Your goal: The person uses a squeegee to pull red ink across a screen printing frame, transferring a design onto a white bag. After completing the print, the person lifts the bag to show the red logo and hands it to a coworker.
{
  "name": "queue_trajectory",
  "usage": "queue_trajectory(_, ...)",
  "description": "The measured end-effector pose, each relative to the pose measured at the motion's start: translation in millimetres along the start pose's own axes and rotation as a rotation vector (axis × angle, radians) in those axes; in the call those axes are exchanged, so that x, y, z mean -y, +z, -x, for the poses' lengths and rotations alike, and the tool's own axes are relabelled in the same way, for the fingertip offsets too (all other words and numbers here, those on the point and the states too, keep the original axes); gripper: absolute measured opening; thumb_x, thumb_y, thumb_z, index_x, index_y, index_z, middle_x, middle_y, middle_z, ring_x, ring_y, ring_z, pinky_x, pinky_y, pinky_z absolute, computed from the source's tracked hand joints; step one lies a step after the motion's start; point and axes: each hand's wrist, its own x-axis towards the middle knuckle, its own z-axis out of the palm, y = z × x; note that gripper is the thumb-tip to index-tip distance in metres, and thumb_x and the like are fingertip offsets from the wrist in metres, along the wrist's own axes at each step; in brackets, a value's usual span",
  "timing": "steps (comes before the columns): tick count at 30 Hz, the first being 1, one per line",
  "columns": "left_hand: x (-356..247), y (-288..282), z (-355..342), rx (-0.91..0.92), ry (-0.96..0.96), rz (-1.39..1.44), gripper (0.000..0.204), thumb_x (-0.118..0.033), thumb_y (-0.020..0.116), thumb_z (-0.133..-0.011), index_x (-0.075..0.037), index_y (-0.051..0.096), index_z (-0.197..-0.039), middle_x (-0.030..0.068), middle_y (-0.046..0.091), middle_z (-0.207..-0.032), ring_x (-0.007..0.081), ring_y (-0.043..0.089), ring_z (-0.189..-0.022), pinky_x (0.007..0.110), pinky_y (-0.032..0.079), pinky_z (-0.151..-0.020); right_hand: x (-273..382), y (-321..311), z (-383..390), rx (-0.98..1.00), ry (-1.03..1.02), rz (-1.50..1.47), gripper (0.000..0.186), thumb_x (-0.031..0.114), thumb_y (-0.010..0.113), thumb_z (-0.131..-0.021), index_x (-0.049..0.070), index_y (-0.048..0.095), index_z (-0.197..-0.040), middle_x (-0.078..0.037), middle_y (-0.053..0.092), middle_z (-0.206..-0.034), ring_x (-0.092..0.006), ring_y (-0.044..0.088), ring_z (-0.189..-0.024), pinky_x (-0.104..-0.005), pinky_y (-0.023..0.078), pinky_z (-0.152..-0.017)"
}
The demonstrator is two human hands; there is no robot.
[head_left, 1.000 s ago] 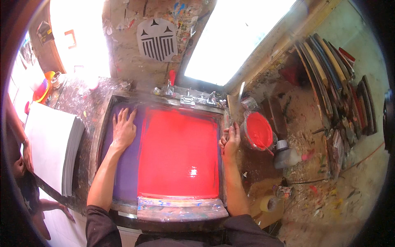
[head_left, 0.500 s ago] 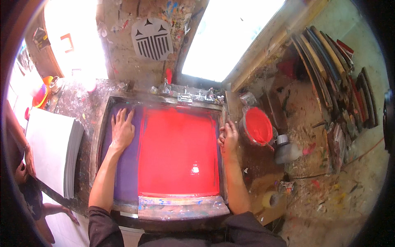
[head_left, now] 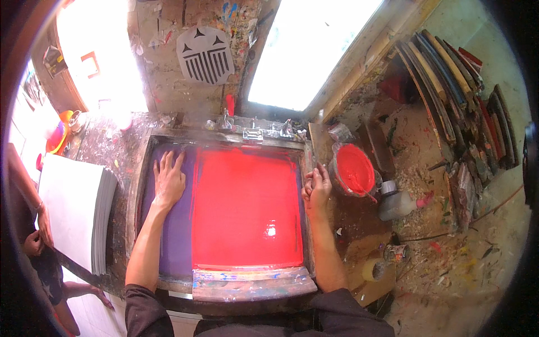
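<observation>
A screen in a wooden frame (head_left: pixel 140 196) has a purple mesh area (head_left: pixel 174 241) with red ink (head_left: pixel 241 208) spread over the middle and right. My left hand (head_left: pixel 168 182) lies on the purple area near its upper part, fingers spread. My right hand (head_left: pixel 316 188) is closed on the frame's right side, fingers curled. A paint-stained wooden squeegee (head_left: pixel 252 283) rests along the near edge of the red ink. Metal hinge clamps (head_left: pixel 252 134) line the far edge. Right of my right hand stands a tub of red ink (head_left: pixel 351 168) with a stick in it.
A white paper stack (head_left: pixel 73 208) sits left, beside a co-worker's hand (head_left: pixel 44 227). A squirt bottle (head_left: pixel 396 205) and tape roll (head_left: pixel 373 269) lie right, below stacked squeegees (head_left: pixel 449 90). Behind are two bright panels (head_left: pixel 309 50) and a cutout stencil (head_left: pixel 202 59).
The whole view has shifted slightly. My hands keep their places on the screen and frame, and the squeegee stays at the near edge. The co-worker's hands have moved slightly.
</observation>
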Motion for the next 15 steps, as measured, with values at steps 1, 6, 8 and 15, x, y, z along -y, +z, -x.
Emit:
queue_trajectory(1, -2, -2, 0, 0.003, -0.001, 0.002, 0.056, -0.009, 0.052, -0.085, -0.01, 0.045, -0.141, 0.0199, 0.04, -0.143, 0.0357, 0.032, -0.138, 0.057, 0.021, -0.114, 0, 1, 0, -0.012, -0.008, 0.003, 0.035, 0.016, 0.049, -0.1, 0.005, 0.045, -0.133, -0.004, 0.055, -0.081, -0.0032, 0.034, -0.043, -0.0207, 0.028, -0.033)
queue_trajectory(6, -4, -2, -2, 0.01, -0.002, 0.006, 0.055, -0.009, 0.052, -0.085, -0.01, 0.046, -0.14, 0.02, 0.04, -0.143, 0.0359, 0.032, -0.138, 0.057, 0.021, -0.114, -7, -12, -9, 0.057, 0.184, 0.039, 0.037, 0.016, 0.052, -0.099, 0.006, 0.045, -0.133, -0.004, 0.055, -0.081, -0.0033, 0.035, -0.044, -0.0203, 0.027, -0.033)
queue_trajectory(8, -3, -2, -1, 0.004, -0.004, 0.007, 0.055, -0.009, 0.052, -0.085, -0.01, 0.046, -0.14, 0.0201, 0.04, -0.143, 0.036, 0.032, -0.138, 0.057, 0.021, -0.114, -4, -5, -3, 0.045, 0.101, 0.03, 0.036, 0.016, 0.053, -0.098, 0.006, 0.045, -0.132, -0.004, 0.055, -0.08, -0.0029, 0.034, -0.043, -0.0201, 0.027, -0.033)
queue_trajectory(15, 1, -1, -1, 0.013, -0.01, 0.003, 0.054, -0.011, 0.051, -0.086, -0.008, 0.045, -0.14, 0.0202, 0.039, -0.143, 0.0361, 0.032, -0.138, 0.057, 0.02, -0.114, -3, -1, -2, -0.017, 0.016, 0.084, 0.038, 0.013, 0.055, -0.097, 0.006, 0.043, -0.132, -0.004, 0.055, -0.08, -0.0022, 0.032, -0.041, -0.0196, 0.025, -0.032)
